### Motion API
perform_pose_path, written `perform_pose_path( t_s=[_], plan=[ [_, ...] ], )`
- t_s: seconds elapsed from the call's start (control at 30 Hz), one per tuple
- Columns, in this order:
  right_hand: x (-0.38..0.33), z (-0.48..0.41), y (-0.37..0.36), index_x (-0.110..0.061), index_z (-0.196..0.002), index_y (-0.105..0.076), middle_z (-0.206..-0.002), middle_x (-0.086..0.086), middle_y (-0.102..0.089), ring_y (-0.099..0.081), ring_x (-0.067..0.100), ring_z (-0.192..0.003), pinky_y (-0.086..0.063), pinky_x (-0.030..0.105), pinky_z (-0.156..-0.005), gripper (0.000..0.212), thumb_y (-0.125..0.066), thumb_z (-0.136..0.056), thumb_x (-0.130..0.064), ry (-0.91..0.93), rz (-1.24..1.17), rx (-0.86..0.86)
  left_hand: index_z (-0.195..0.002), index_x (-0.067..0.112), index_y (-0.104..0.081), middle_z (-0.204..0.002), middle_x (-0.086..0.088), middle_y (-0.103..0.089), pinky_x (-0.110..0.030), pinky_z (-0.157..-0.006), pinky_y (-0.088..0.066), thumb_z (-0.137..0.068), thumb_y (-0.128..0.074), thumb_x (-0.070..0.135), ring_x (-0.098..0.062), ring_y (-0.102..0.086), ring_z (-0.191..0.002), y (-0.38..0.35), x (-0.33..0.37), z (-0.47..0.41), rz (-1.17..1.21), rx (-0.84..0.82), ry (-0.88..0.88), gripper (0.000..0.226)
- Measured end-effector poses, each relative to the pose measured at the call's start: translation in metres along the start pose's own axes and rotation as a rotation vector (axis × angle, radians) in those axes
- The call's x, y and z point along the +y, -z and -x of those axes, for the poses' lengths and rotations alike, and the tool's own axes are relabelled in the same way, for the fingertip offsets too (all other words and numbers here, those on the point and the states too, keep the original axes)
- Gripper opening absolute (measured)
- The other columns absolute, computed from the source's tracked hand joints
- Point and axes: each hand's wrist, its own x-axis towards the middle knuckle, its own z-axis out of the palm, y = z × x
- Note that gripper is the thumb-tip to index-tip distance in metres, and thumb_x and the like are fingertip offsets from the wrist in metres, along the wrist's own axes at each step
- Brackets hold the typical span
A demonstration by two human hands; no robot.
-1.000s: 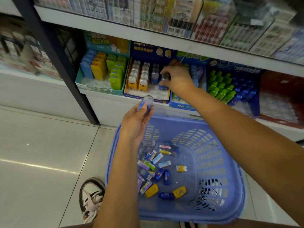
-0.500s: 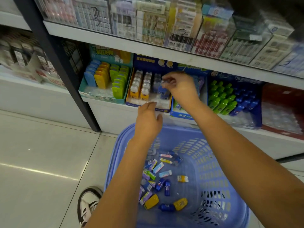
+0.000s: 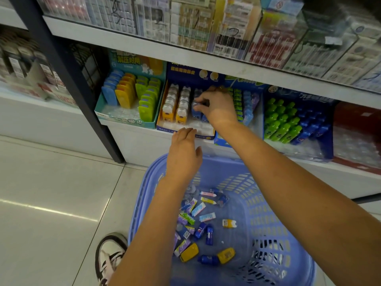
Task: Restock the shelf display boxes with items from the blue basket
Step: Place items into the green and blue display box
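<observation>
**Above the blue basket: restocking**

Beyond that basket, my right grip pinches a small blue item by its top in the display box. My left grip hovers just nearer, fingers straight, nothing visible in it. Hard glossy plastic, likely light and slick; I'd pinch its flat sides.

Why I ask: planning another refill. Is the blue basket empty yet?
Not empty: small packets lie scattered on the floor of the blue basket.

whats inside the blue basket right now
In the blue basket lie loose small items: yellow cases, blue tubes, wrapped erasers. The left forearm covers part of the pile, so anything beneath it cannot be seen.
</observation>
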Motion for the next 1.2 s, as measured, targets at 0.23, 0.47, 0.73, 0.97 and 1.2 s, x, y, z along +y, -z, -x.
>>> perform_pose_path(
  t_s=[0.23, 0.47, 0.73, 0.97, 1.2],
  plan=[
    [-0.016, 0.002, 0.002, -0.019, -0.106, -0.069, -0.11, 0.007, -0.066, -0.057, 0.027, -0.106, -0.034, 0.036, -0.1, 0.021, -0.058, -0.091, -0.026, 0.015, 0.147, 0.011, -0.142, 0.003, -0.038, -0.146, -0.012, -0.039, -0.035, -0.114, -0.026, -0.093, -0.055, 0.014, -0.027, -0.029, -0.137, 0.007, -0.002, -0.001, -0.03, -0.052, -0.036, 0.054],
    [-0.005, 0.006, 0.005, -0.01, -0.106, -0.061, -0.106, 0.012, -0.065, -0.052, 0.032, -0.105, -0.026, 0.038, -0.096, 0.022, -0.052, -0.093, -0.025, 0.116, 0.367, 0.027, -0.143, 0.005, -0.038, -0.147, -0.01, -0.037, -0.033, -0.114, -0.026, -0.093, -0.054, 0.015, -0.025, -0.027, -0.138, 0.008, -0.003, -0.002, -0.022, -0.064, -0.026, 0.053],
    [-0.017, -0.008, 0.011, -0.011, -0.096, -0.066, -0.099, 0.011, -0.065, -0.051, 0.031, -0.102, -0.028, 0.037, -0.097, 0.012, -0.057, -0.089, -0.016, 0.131, 0.513, -0.121, -0.143, 0.006, -0.038, -0.148, -0.009, -0.037, -0.031, -0.113, -0.027, -0.095, -0.053, 0.016, -0.024, -0.027, -0.139, 0.006, -0.005, -0.005, -0.039, -0.064, -0.044, 0.052],
    [0.009, 0.066, 0.009, -0.011, -0.11, -0.062, -0.11, 0.01, -0.06, -0.057, 0.024, -0.098, -0.047, 0.037, -0.086, 0.028, -0.061, -0.089, -0.03, 0.103, -0.035, -0.009, -0.104, 0.013, -0.066, -0.096, -0.002, -0.066, -0.026, -0.071, -0.046, -0.097, -0.049, 0.021, -0.016, -0.058, -0.086, -0.013, -0.017, 0.027, 0.211, 0.213, -0.111, 0.02],
    [0.108, 0.186, -0.103, -0.011, -0.132, -0.052, -0.134, 0.013, -0.052, -0.051, 0.028, -0.121, -0.041, 0.032, -0.098, 0.04, -0.056, -0.094, -0.023, -0.353, -0.035, -0.617, -0.118, 0.008, -0.061, -0.112, -0.019, -0.064, -0.038, -0.088, -0.045, -0.097, -0.044, 0.011, -0.034, -0.06, -0.103, -0.101, -0.074, 0.077, -0.099, -0.648, 0.278, 0.027]
  ],
)
